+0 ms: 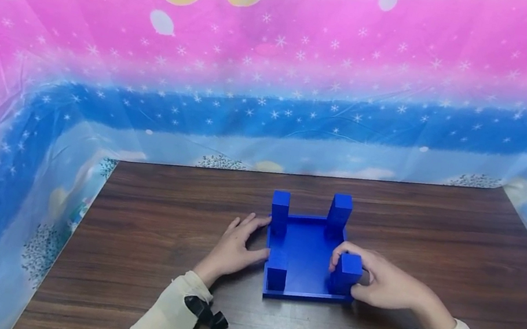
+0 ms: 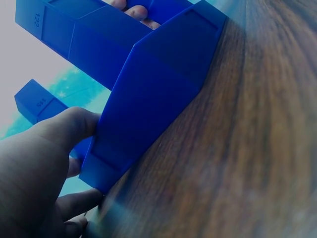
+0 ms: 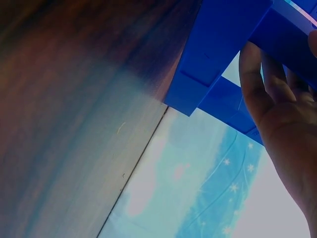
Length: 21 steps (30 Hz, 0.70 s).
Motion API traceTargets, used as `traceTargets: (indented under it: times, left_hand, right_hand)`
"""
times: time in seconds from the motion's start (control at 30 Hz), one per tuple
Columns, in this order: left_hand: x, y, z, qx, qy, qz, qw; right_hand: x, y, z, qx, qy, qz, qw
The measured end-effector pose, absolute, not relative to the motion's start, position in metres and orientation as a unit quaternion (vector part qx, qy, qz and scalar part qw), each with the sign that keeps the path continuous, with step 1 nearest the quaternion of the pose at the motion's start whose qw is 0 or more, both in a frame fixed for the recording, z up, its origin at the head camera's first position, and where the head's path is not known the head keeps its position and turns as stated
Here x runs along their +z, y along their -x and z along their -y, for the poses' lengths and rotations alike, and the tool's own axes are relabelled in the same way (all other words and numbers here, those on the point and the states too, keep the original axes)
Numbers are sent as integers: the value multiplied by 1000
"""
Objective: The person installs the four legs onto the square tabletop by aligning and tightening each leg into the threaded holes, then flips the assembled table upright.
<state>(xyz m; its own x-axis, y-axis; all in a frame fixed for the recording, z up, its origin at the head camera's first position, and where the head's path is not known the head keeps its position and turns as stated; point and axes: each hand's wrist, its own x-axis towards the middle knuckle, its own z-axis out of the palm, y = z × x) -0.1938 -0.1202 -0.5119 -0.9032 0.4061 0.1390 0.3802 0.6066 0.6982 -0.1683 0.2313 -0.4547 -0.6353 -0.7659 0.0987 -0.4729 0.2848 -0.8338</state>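
Note:
A blue plastic base (image 1: 306, 254) with a raised rim lies on the table, square blue posts standing at its corners. My right hand (image 1: 388, 280) grips the near right post (image 1: 349, 271), fingers on its far side and thumb low on the near side. In the right wrist view, the fingers (image 3: 272, 82) reach behind that post. My left hand (image 1: 236, 245) touches the base's left side, thumb and forefinger spread apart. The left wrist view has the thumb (image 2: 81, 124) against the side wall (image 2: 143, 114) and other fingertips at its lower corner. Embossed numbers mark some posts.
The brown wood-grain table (image 1: 154, 216) extends around the base. A patterned pink and blue cloth (image 1: 270, 66) hangs behind the table and along its sides. Black straps (image 1: 205, 313) circle the wrists over light sleeves.

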Motion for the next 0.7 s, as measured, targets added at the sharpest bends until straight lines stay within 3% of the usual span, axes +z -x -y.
traceTargets:
  times: [0.7]
  left_hand:
    - [-511,193,120,385,-223,-895,19]
  right_hand:
    - [-453,167,-233,-447,380,-789,182]
